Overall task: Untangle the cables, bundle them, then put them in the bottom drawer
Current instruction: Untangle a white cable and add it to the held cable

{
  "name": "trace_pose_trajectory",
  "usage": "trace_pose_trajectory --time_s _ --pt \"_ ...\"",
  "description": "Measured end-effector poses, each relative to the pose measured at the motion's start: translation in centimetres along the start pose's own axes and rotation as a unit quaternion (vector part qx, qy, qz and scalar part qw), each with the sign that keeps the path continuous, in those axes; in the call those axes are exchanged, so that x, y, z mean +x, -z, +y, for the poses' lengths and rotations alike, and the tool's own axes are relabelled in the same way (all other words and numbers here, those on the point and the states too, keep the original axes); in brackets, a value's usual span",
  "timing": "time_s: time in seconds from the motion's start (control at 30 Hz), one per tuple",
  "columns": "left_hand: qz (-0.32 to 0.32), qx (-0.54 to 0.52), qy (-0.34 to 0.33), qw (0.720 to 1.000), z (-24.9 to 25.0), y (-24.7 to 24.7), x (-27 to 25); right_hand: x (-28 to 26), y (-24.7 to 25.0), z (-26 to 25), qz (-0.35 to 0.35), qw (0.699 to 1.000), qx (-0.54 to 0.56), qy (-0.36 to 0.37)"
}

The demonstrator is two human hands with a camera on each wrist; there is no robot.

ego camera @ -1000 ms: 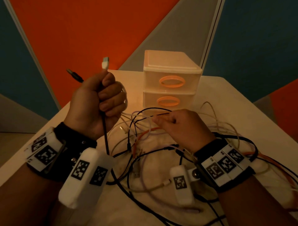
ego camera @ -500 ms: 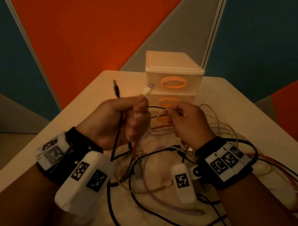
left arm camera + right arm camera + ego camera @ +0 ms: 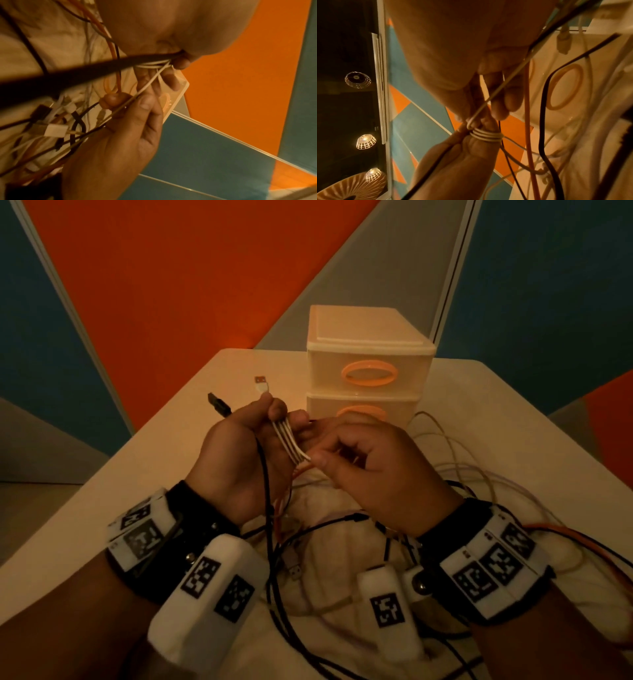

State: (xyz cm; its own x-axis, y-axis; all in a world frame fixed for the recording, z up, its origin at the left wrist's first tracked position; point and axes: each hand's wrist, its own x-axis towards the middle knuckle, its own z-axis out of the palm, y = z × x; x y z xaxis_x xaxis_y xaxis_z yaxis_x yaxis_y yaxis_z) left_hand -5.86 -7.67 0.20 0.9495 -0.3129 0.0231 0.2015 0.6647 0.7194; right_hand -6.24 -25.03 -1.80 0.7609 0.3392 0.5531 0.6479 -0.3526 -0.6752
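Observation:
My left hand (image 3: 274,422) is raised above the table and grips a black cable (image 3: 263,474) and a white cable (image 3: 289,440). The white cable is wound in a few turns (image 3: 486,135) round its fingers. A white USB plug (image 3: 262,383) and a black plug (image 3: 217,404) stick out above the fist. My right hand (image 3: 318,457) is close beside it and pinches the white cable's free run (image 3: 145,86) between thumb and forefinger. Below both hands lies a tangle of black, white and orange cables (image 3: 329,542). The bottom drawer (image 3: 363,409) is closed.
A cream two-drawer unit (image 3: 366,337) with orange ring handles stands at the back of the table (image 3: 171,440), just behind my hands. Loose cable loops (image 3: 479,474) spread to the right, with an orange cable (image 3: 565,534) near the right edge.
My left hand has come down and towards the middle with both plugs. My right hand has risen to meet it, and the white cable now lies in turns round the left fingers.

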Motion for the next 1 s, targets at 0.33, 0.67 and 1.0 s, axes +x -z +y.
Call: trace_pose_trajectory --time_s 0.33,0.67,1.0 --pt "-0.036 -0.047 -0.018 0.998 1.8 1.4 0.3 -0.8 1.4 0.6 -0.118 0.983 -0.025 -0.138" --pt "-0.068 -0.026 -0.002 0.997 2.2 1.4 0.2 0.0 1.6 1.4 -0.063 0.968 -0.184 -0.157" --pt "-0.125 0.016 0.025 0.992 3.1 1.5 -0.1 0.1 1.8 1.3 -0.061 0.95 -0.218 -0.215"
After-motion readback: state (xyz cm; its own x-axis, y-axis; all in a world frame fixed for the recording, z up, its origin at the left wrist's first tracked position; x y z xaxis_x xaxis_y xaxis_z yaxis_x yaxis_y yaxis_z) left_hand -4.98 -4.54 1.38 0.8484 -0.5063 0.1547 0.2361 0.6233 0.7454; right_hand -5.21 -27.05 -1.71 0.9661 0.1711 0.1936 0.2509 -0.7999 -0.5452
